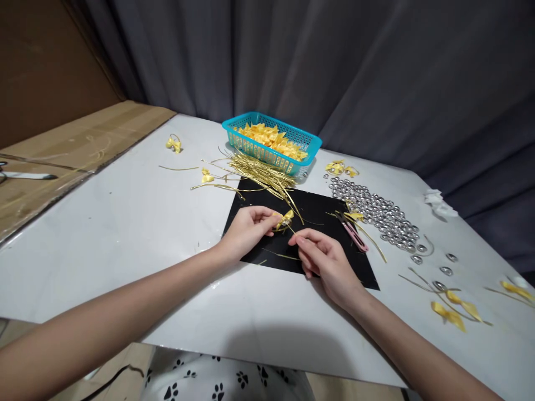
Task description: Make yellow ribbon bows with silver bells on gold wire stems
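My left hand (256,229) pinches a yellow ribbon bow (287,216) above the black mat (259,196). A shiny silver bead (286,222) shows at the middle of the bow. From the bow a thin gold tie (292,229) runs down to my right hand (324,253), whose thumb and forefinger are closed on its end. Just right of that hand, pink-handled thread snips (353,233) lie on the mat. A pile of gold ties (263,174) lies beyond my hands, partly over the mat's far edge.
A turquoise basket (311,146) full of yellow bows stands at the back. Many silver beads (371,211) are spread to the right. Loose bows (448,316) with ties lie at the near right, crumpled white paper (439,204) farther back. A bow with a looped tie (173,145) sits back left.
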Motion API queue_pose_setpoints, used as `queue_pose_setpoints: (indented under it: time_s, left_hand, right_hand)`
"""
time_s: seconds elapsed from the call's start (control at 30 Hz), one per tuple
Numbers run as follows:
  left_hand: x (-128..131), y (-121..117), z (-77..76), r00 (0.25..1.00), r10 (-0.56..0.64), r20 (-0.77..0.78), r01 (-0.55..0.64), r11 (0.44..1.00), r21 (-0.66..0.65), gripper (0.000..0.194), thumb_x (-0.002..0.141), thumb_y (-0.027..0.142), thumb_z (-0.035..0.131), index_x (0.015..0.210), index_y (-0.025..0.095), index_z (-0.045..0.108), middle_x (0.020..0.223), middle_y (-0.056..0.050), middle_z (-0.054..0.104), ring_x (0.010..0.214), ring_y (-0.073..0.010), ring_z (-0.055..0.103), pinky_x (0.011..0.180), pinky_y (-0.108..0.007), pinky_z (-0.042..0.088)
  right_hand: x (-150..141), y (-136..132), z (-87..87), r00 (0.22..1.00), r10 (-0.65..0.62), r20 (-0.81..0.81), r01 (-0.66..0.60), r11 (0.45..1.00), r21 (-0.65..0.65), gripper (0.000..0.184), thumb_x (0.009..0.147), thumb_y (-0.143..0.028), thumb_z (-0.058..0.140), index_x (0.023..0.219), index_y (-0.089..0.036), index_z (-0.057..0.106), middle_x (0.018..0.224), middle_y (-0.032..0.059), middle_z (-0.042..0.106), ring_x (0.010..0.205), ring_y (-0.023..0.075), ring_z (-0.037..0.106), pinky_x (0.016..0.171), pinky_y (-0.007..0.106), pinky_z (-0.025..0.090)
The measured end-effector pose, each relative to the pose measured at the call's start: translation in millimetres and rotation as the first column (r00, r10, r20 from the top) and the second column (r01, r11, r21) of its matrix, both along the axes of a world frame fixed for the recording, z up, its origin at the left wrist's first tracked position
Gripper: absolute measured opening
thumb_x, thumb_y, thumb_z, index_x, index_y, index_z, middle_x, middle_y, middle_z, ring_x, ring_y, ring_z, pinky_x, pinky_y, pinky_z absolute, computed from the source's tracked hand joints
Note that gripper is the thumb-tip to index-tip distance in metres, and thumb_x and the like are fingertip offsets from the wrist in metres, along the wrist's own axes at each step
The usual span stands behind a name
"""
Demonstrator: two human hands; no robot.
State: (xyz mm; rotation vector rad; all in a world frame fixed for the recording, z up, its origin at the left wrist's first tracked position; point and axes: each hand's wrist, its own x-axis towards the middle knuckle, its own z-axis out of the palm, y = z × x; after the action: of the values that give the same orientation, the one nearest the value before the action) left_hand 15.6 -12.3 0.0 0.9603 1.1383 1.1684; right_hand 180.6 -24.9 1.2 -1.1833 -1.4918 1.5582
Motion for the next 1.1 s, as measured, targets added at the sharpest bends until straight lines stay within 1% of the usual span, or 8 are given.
queue_pose_setpoints:
  time_s: [0.2,0.4,0.47,0.53,0.67,0.83,0.93,1.1]
  left_hand:
    - [-7.5,5.6,0.2,0.985,0.170,-0.008,-0.170,0.985,0.003,0.014,0.071,0.026,0.064,0.072,0.012,0.065,0.072,-0.003,0.062,0.064,-0.0097,0.053,0.059,-0.022,0.043]
    - [-8.4,6.6,-0.8,0.992,0.102,-0.077,-0.100,0.995,0.029,0.013,0.071,0.026,0.065,0.072,0.013,0.064,0.068,-0.002,0.061,0.060,-0.0095,0.051,0.056,-0.022,0.042]
    - [-8.2,6.4,-1.2,0.991,0.091,-0.094,-0.087,0.995,0.038,0.013,0.071,0.026,0.065,0.072,0.013,0.064,0.068,-0.002,0.061,0.060,-0.0101,0.052,0.057,-0.023,0.042]
    - [-8.4,6.0,-0.6,0.992,0.074,-0.105,-0.071,0.997,0.033,0.012,0.071,0.025,0.065,0.072,0.013,0.064,0.067,-0.002,0.061,0.059,-0.0100,0.052,0.058,-0.023,0.042]
    - [-6.3,1.2,4.6,0.995,-0.016,-0.099,0.016,1.000,-0.002,0.010,0.072,0.023,0.065,0.069,0.013,0.063,0.063,0.000,0.060,0.056,-0.0089,0.050,0.058,-0.023,0.041]
    - [2.4,-10.7,9.0,0.987,-0.131,-0.090,0.129,0.991,-0.036,0.012,0.073,0.024,0.065,0.069,0.013,0.063,0.064,0.000,0.060,0.057,-0.0089,0.050,0.058,-0.022,0.040]
    - [5.4,-15.1,6.6,0.977,-0.187,-0.104,0.188,0.982,-0.002,0.014,0.074,0.026,0.064,0.070,0.013,0.063,0.066,-0.001,0.061,0.058,-0.0091,0.050,0.058,-0.023,0.039]
    - [4.9,-15.9,3.7,0.966,-0.214,-0.144,0.221,0.975,0.032,0.015,0.075,0.027,0.063,0.073,0.013,0.065,0.068,-0.002,0.063,0.061,-0.0103,0.052,0.060,-0.023,0.039]
  right_hand:
    - [28.5,23.4,26.2,0.997,-0.065,0.037,0.064,0.997,0.047,0.023,0.075,-0.037,0.064,0.074,-0.014,0.061,0.041,-0.0082,0.037,0.036,0.0028,0.029,0.038,0.017,0.028]
    - [75.6,37.6,60.7,0.957,0.097,0.273,-0.099,0.995,-0.007,0.040,0.073,-0.036,0.068,0.109,-0.022,0.058,0.069,0.0033,0.069,0.038,0.0087,0.053,0.036,0.018,0.035]
    - [85.7,35.1,65.0,0.962,0.141,0.232,-0.136,0.990,-0.040,0.030,0.072,-0.037,0.069,0.096,-0.023,0.061,0.069,0.0050,0.071,0.031,0.0083,0.050,0.033,0.019,0.033]
    - [90.9,31.6,66.4,0.979,0.112,0.171,-0.107,0.994,-0.036,0.026,0.067,-0.041,0.071,0.078,-0.019,0.063,0.067,0.0056,0.071,0.026,0.0063,0.047,0.032,0.019,0.029]
    - [86.2,24.3,65.0,0.992,-0.116,0.055,0.114,0.993,0.038,0.047,0.066,-0.061,0.057,0.067,-0.015,0.064,0.076,0.0044,0.072,0.024,0.0004,0.042,0.036,0.021,0.024]
    - [52.4,11.7,55.9,0.998,0.041,0.055,-0.048,0.989,0.137,0.025,0.065,-0.036,0.073,0.080,-0.020,0.062,0.086,0.0084,0.074,0.034,0.0096,0.056,0.030,0.018,0.030]
    - [31.3,6.5,46.7,0.993,-0.045,0.106,0.020,0.975,0.223,0.020,0.073,-0.034,0.069,0.079,-0.019,0.058,0.080,0.0078,0.073,0.045,0.0133,0.064,0.032,0.017,0.034]
    - [17.7,6.5,33.1,0.986,-0.095,0.136,0.052,0.955,0.294,0.026,0.071,-0.039,0.070,0.069,-0.017,0.056,0.068,0.0064,0.072,0.039,0.0115,0.059,0.033,0.019,0.038]
